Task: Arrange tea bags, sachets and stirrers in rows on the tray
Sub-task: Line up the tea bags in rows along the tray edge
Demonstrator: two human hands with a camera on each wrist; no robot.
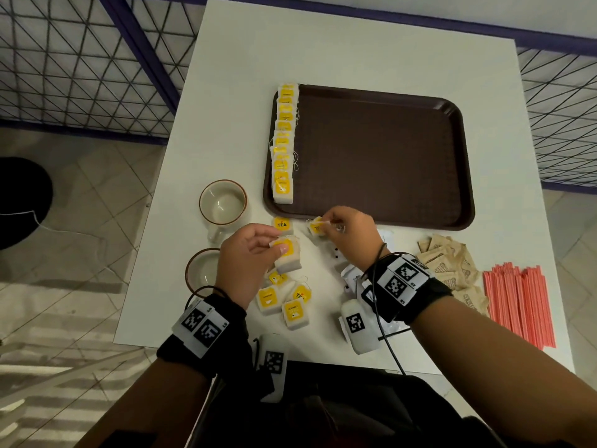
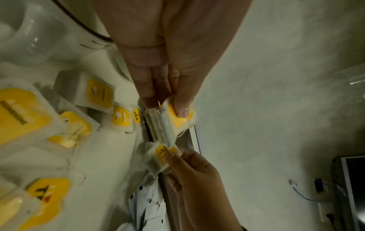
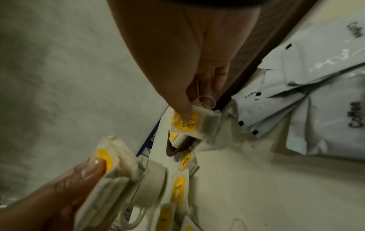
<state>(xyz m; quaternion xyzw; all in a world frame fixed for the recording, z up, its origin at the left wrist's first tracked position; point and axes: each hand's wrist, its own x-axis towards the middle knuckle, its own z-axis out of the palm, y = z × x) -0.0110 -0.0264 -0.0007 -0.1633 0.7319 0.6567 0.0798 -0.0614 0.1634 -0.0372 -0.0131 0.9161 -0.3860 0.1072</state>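
Our left hand [image 1: 248, 253] pinches some tea bags [image 1: 287, 257]; our right hand [image 1: 350, 236] pinches one tea bag [image 1: 316, 228], closer to the tray [image 1: 465, 176], straight ahead.

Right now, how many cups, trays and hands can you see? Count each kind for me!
Cups: 2, the far cup and the near cup
Trays: 1, the brown tray
Hands: 2, the left hand pinching a small stack of tea bags, the right hand pinching a single tea bag
Total: 5
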